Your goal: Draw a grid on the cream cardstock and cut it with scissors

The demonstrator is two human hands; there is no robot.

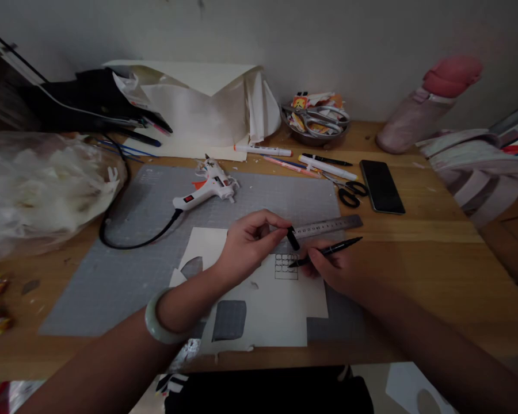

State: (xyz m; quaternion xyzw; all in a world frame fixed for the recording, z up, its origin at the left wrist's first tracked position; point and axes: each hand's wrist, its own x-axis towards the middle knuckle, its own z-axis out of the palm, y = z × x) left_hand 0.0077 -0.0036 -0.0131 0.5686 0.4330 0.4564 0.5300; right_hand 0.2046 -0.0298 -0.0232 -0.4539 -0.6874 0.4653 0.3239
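Note:
My right hand grips a black marker pen, its tip at a small hand-drawn grid with rounded shapes inside. The grid lies on a sheet of white paper that has pieces cut out of it. Between thumb and forefinger, my left hand pinches a black pen cap just above the grid. A metal ruler rests behind the cap, partly hidden by my left fingers. Under the paper is a grey cutting mat.
A white glue gun with a black cable lies on the mat. Scissors, markers and a phone lie behind the ruler. Farther back stand a bowl and a pink bottle. A plastic bag bulges at left.

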